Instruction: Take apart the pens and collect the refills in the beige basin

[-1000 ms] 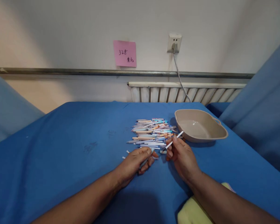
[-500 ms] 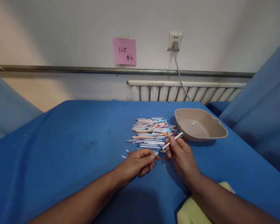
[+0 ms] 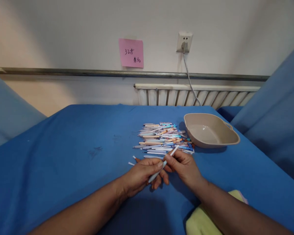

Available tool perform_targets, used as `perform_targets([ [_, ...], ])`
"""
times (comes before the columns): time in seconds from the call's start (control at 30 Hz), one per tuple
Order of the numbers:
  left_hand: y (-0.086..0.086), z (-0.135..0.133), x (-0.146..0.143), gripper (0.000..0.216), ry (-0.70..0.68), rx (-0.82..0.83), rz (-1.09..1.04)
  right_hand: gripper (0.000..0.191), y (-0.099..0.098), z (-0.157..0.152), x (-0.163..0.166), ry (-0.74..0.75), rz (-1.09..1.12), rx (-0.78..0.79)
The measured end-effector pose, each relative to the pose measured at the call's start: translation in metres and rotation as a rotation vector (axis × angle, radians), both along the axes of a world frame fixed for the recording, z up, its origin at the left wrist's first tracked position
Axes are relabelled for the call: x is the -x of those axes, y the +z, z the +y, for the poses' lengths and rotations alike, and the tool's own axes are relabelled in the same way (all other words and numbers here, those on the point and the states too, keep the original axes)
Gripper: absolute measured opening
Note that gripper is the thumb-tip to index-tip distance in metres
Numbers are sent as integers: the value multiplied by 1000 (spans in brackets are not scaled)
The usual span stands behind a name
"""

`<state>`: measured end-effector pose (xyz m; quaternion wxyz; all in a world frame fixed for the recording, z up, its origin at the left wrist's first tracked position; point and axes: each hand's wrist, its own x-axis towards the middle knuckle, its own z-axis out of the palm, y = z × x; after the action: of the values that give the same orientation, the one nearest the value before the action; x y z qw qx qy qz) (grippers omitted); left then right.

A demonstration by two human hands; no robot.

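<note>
Between the thumb and fingers of my left hand (image 3: 144, 174) is a pale grey-blue pen barrel (image 3: 155, 176), tilted up to the right. My right hand (image 3: 186, 164) is closed on a thin white pen refill (image 3: 175, 149), which slants along the same line as the barrel. The lower end of the refill meets the barrel's upper end; how far it goes in is hidden by my fingers. Just beyond both hands lies a pile of pens and white refills (image 3: 156, 136). A pale blue pen (image 3: 152, 157) lies at the pile's near edge.
A beige plastic basin (image 3: 210, 143) stands right of the pile on the blue cloth (image 3: 63, 163). A yellow-green cloth (image 3: 202, 222) lies beneath my right forearm. Two small pieces (image 3: 131, 164) lie left of my hands. Behind are a radiator (image 3: 166, 94) and a wall rail (image 3: 88, 73).
My right hand has moved left and closer to my left hand, bringing the refill along. The refill's dark section no longer shows, and the pen barrel has come into view below my left fingers.
</note>
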<state>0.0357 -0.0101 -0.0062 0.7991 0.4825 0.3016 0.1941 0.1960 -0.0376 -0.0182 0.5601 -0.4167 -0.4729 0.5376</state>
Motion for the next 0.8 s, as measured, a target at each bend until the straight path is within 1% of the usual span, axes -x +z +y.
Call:
perform_targets([
  [0.1,2,-1,0,32,27,51,-22,22,0,1,-3,-46,45,-7],
  [0.2,4,-1,0,33,34,82,-36,23,-2,4,-9,-163,97,-35],
  [0.27,4,-2,0,33,21,98,-46,20,-3,4,-12,-187,81,-36],
  [0.43,2,-3,0,32,11,127,-72,21,-2,4,-11,-141,39,-18],
  [0.67,-2,-2,1,32,-2,129,-60,29,1,1,-6,-48,23,18],
  [0.8,0,-2,0,32,-3,107,-39,29,-2,3,-7,-56,26,11],
])
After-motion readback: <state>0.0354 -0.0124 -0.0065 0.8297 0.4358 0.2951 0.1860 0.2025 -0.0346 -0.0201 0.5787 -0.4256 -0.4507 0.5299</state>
